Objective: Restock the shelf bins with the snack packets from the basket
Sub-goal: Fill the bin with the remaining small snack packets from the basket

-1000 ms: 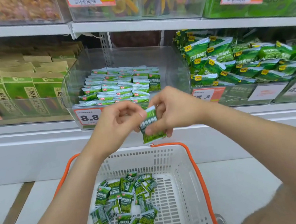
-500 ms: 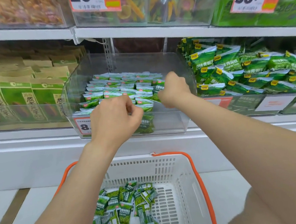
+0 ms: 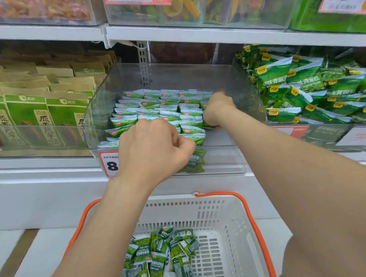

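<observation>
Two containers matter for me: the clear bin [image 3: 228, 84] on the middle shelf and the white basket [image 3: 235, 222] below it, which has an orange handle [image 3: 218, 194]. Inside the clear bin, small green and white snack packets [image 3: 152, 110] stand in tidy rows that fill the left and middle part, while the front right corner has a bare floor. In the basket, loose packets [image 3: 158, 259] of the same kind lie in a disordered heap on the left side, some face up and some turned over. A price label [image 3: 110, 164] with a large 8 is fixed on the front wall of the bin. To the left of the bin stand brown and green paper bags [image 3: 27, 111], and to the right is a pile of bigger green pea bags [image 3: 283, 79]. My left hand [image 3: 154, 147] is at the front rim of the bin with the fingers curled, and it pinches the top of a single packet [image 3: 194, 161], which hangs upright just under the thumb and looks dim, as if seen through the front wall. My right hand [image 3: 218, 110] reaches deeper, at the right end of the rows, with the fingers bent down among the packets; I cannot tell if it holds one.
</observation>
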Available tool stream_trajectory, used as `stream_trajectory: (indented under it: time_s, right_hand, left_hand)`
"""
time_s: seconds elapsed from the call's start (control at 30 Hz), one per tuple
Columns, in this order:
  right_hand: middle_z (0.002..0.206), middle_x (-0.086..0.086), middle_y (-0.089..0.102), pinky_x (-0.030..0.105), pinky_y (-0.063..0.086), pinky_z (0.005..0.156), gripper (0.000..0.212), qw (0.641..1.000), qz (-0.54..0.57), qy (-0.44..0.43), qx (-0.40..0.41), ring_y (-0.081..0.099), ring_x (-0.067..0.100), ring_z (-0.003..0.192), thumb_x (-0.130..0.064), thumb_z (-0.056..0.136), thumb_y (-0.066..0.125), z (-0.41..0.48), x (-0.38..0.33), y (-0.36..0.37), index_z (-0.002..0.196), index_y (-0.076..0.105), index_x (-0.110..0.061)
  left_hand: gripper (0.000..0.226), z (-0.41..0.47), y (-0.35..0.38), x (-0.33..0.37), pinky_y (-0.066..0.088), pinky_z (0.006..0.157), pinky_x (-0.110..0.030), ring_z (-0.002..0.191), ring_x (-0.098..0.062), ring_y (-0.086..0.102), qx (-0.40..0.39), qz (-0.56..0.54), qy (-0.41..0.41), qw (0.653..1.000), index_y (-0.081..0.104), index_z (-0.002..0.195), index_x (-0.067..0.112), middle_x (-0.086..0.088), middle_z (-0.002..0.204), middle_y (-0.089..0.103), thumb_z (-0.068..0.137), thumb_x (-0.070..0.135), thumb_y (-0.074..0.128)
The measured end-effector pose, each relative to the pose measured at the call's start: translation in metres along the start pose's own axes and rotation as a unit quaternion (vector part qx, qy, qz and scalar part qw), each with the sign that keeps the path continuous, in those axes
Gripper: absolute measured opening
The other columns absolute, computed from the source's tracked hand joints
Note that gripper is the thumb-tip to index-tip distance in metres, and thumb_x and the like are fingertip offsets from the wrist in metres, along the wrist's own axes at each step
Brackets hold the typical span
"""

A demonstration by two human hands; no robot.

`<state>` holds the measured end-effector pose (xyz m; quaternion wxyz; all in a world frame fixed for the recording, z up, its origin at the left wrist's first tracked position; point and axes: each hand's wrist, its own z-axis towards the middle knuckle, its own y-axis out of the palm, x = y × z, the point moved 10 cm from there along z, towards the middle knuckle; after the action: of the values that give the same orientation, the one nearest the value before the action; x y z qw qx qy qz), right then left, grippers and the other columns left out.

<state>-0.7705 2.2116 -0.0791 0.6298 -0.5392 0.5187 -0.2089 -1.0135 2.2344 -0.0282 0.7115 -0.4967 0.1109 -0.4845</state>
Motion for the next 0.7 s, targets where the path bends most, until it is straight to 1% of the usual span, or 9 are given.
stream_trajectory:
  time_s: [0.07, 0.1, 0.2, 0.3, 0.4, 0.5, 0.57, 0.63, 0.7]
  right_hand:
    - [0.151, 0.021, 0.045, 0.044, 0.056, 0.099, 0.085, 0.999, 0.028, 0.002, 0.019, 0.056, 0.04, 0.129, -0.004, 0.094, 0.062, 0.004, 0.003, -0.004, 0.159, 0.009, 0.001]
    - [0.151, 0.022, 0.046, 0.042, 0.055, 0.099, 0.082, 0.999, 0.03, -0.004, 0.023, 0.057, 0.039, 0.129, -0.006, 0.095, 0.062, 0.006, 0.002, -0.005, 0.158, 0.012, 0.002]
    - [0.146, 0.023, 0.049, 0.04, 0.051, 0.1, 0.055, 0.999, 0.018, -0.028, 0.042, 0.055, 0.038, 0.131, -0.008, 0.095, 0.065, 0.008, -0.003, -0.012, 0.144, 0.041, 0.002]
    - [0.147, 0.023, 0.046, 0.039, 0.049, 0.103, 0.054, 0.997, 0.006, -0.038, 0.073, 0.053, 0.038, 0.133, -0.008, 0.095, 0.07, 0.011, -0.003, -0.02, 0.142, 0.045, 0.0]
    - [0.141, 0.023, 0.05, 0.041, 0.05, 0.099, 0.049, 0.992, -0.072, -0.069, 0.083, 0.056, 0.039, 0.129, -0.009, 0.094, 0.07, 0.006, -0.007, -0.018, 0.137, 0.048, 0.001]
    - [0.133, 0.019, 0.057, 0.042, 0.055, 0.093, 0.048, 0.982, -0.124, -0.085, 0.116, 0.06, 0.04, 0.124, -0.014, 0.091, 0.077, 0.003, -0.008, -0.022, 0.133, 0.056, -0.001]
    - [0.129, 0.02, 0.06, 0.042, 0.057, 0.086, 0.045, 0.984, -0.124, -0.081, 0.095, 0.064, 0.04, 0.117, -0.015, 0.09, 0.077, -0.002, -0.006, -0.02, 0.129, 0.058, -0.002]
    - [0.13, 0.022, 0.057, 0.039, 0.058, 0.077, 0.042, 0.987, -0.135, -0.086, 0.032, 0.065, 0.039, 0.11, -0.01, 0.094, 0.069, -0.008, -0.007, -0.01, 0.132, 0.053, 0.0]
    - [0.124, 0.025, 0.054, 0.033, 0.049, 0.06, 0.031, 0.982, -0.148, -0.116, -0.021, 0.061, 0.035, 0.095, -0.004, 0.096, 0.058, -0.023, -0.014, -0.005, 0.124, 0.051, 0.004]
  left_hand:
    - [0.038, 0.003, 0.0, 0.001, 0.052, 0.055, -0.034, 0.055, -0.033, 0.049, -0.008, -0.007, 0.009, 1.0, 0.048, 0.051, 0.01, -0.002, 0.044, 0.037, 0.07, 0.04, 0.06]
    - [0.038, 0.004, 0.0, 0.001, 0.052, 0.054, -0.034, 0.054, -0.033, 0.049, -0.009, -0.013, 0.013, 1.0, 0.048, 0.051, 0.01, -0.002, 0.044, 0.036, 0.07, 0.04, 0.06]
    - [0.036, 0.004, 0.002, -0.001, 0.051, 0.053, -0.033, 0.053, -0.032, 0.049, -0.012, -0.032, 0.013, 0.999, 0.048, 0.051, 0.01, -0.003, 0.044, 0.037, 0.069, 0.04, 0.058]
    - [0.036, 0.004, 0.004, -0.002, 0.051, 0.052, -0.033, 0.052, -0.03, 0.049, -0.013, -0.039, 0.012, 0.999, 0.048, 0.052, 0.01, -0.002, 0.044, 0.036, 0.069, 0.04, 0.059]
    - [0.035, 0.004, 0.004, -0.004, 0.051, 0.051, -0.032, 0.052, -0.029, 0.049, -0.005, -0.046, 0.013, 0.999, 0.049, 0.053, 0.01, -0.003, 0.044, 0.037, 0.07, 0.039, 0.06]
    - [0.034, 0.004, 0.006, -0.006, 0.051, 0.052, -0.032, 0.052, -0.027, 0.051, -0.002, -0.048, 0.012, 0.999, 0.052, 0.056, 0.011, -0.004, 0.047, 0.048, 0.071, 0.04, 0.059]
    - [0.033, 0.003, 0.006, -0.007, 0.052, 0.052, -0.032, 0.054, -0.026, 0.054, 0.0, -0.044, 0.015, 0.999, 0.055, 0.058, 0.012, -0.003, 0.049, 0.054, 0.073, 0.042, 0.057]
    - [0.034, 0.001, 0.005, -0.007, 0.052, 0.051, -0.031, 0.054, -0.024, 0.056, 0.005, -0.04, 0.024, 0.999, 0.056, 0.059, 0.014, -0.002, 0.05, 0.057, 0.076, 0.043, 0.056]
    - [0.033, -0.001, 0.002, -0.005, 0.05, 0.051, -0.029, 0.055, -0.022, 0.057, 0.013, -0.04, 0.035, 0.998, 0.058, 0.06, 0.017, 0.0, 0.052, 0.058, 0.079, 0.044, 0.055]
